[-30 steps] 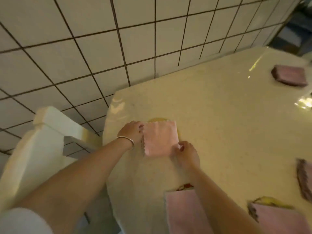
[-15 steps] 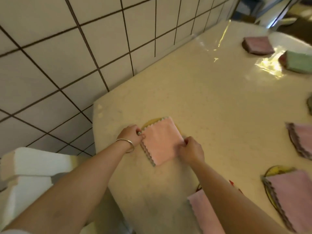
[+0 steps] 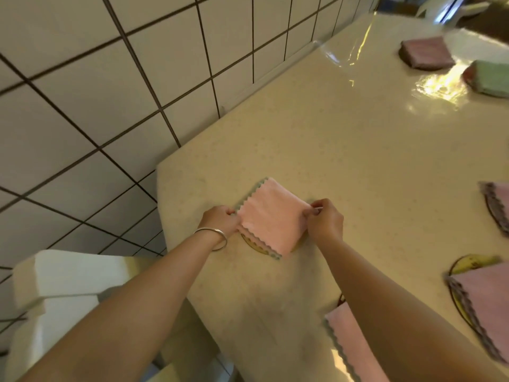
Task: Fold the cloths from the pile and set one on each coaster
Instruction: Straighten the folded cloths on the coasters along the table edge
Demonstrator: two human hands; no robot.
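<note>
A folded pink cloth [image 3: 271, 216] with scalloped edges lies on a round yellow coaster [image 3: 254, 246] near the table's left corner; only a sliver of the coaster shows below it. My left hand [image 3: 221, 220], with a silver bangle on the wrist, pinches the cloth's left edge. My right hand [image 3: 325, 220] pinches its right corner. Other folded cloths sit on coasters: a pink one [image 3: 487, 304] at the right, a pink one [image 3: 355, 346] at the bottom, partly behind my right forearm, a mauve one [image 3: 425, 52] and a green one [image 3: 493, 78] far back.
The cream table [image 3: 358, 150] meets a white tiled wall [image 3: 110, 92] along its left and back sides. A white chair back [image 3: 55, 282] stands at the lower left beside the table. Another cloth on a coaster [image 3: 498, 205] is cut off by the right edge.
The camera has swung right and come closer. The cloth has turned a little on the coaster, and both hands have kept their hold on its opposite sides.
</note>
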